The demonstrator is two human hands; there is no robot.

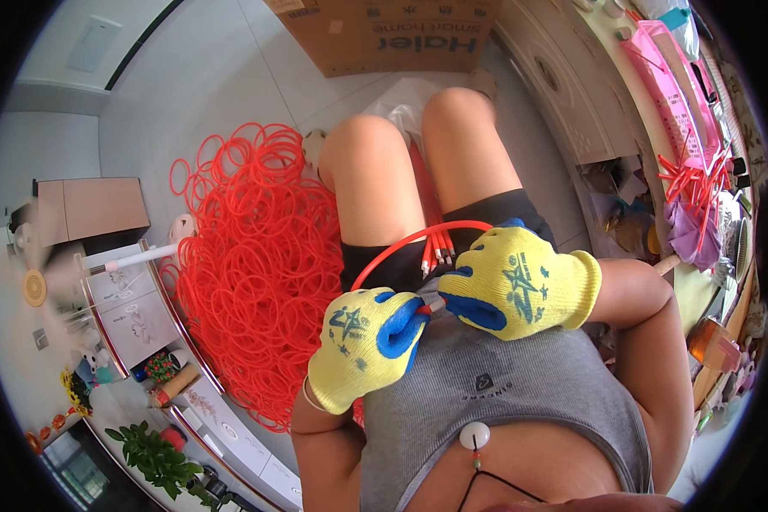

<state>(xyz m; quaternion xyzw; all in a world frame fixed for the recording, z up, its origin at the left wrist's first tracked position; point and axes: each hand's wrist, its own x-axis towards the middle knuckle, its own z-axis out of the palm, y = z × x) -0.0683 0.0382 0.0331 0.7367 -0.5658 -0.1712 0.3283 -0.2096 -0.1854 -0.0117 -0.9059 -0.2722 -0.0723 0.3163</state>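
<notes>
In a yellow glove with blue coated fingers, my left hand [365,346] is closed on one end of a red tube [410,238]. My right hand [516,282], gloved the same way, is closed on the tube's other end. The tube arches up between them in a loop, and its ends come together at a small pale connector [436,303] in front of my grey top. Fingers hide part of that joint. Just beyond my hands, several straight red tubes [431,192] with pale tips lie between my thighs.
A large heap of red rings [260,307] covers the floor on my left. A cardboard box [392,38] stands ahead. On the right, a cluttered counter holds a pink basket [676,98] and a bunch of red tubes [700,181]. White drawers [141,328] stand at far left.
</notes>
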